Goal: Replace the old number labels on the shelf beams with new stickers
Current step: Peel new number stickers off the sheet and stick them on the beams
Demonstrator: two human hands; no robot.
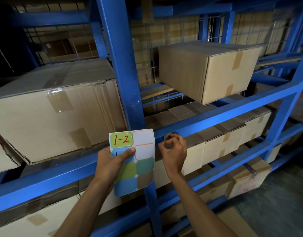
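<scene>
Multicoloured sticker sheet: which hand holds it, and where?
The left hand grips the multicoloured sticker sheet at its left edge, thumb on the blue sticker.

left hand [111, 161] grips sticker sheet [135, 161], thumb across it, green sticker [121, 139] reads "1-2" | right hand [173, 151] closed on brownish label [168, 138] at blue shelf beam [215, 120] | cardboard boxes [207, 69] on shelves

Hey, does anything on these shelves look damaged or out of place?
Yes. The big carton on the left is torn along its top edge, and the box upper right sits skewed, overhanging its shelf.
</scene>
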